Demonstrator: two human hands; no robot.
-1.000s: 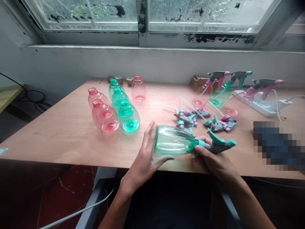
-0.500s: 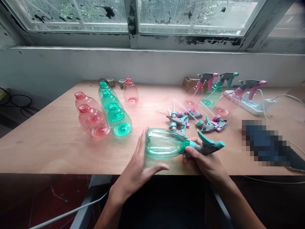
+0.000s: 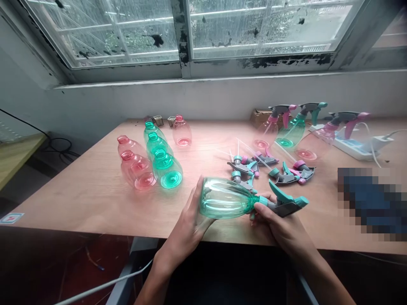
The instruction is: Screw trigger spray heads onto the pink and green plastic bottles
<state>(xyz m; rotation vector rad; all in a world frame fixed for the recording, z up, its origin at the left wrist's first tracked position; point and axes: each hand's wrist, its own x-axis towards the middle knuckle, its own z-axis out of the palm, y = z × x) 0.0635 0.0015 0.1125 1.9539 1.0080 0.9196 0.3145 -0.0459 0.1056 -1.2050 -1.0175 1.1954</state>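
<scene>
A clear green spray bottle (image 3: 226, 199) lies sideways in the air above the table's front edge, its base to the left. My left hand (image 3: 187, 223) is closed round the base end, the thumb partly hidden beneath the bottle. At the neck, my right hand (image 3: 281, 223) pinches the teal collar (image 3: 263, 201) between thumb and fingers. The grey and teal trigger head (image 3: 288, 202) points right, fitted at the bottle's mouth. Just behind, several loose trigger heads (image 3: 243, 168) with dip tubes lie on the table.
Open green bottles (image 3: 167, 167) and pink bottles (image 3: 137, 169) stand to the left, with another pink bottle (image 3: 182, 131) farther back. Spray bottles with heads fitted (image 3: 291, 129) stand at back right beside a white power strip (image 3: 352, 146). A blurred dark object (image 3: 372, 201) lies at right.
My left thumb has moved in against the underside of the bottle, where it stood apart before. The view has shifted, so everything sits slightly lower and farther right.
</scene>
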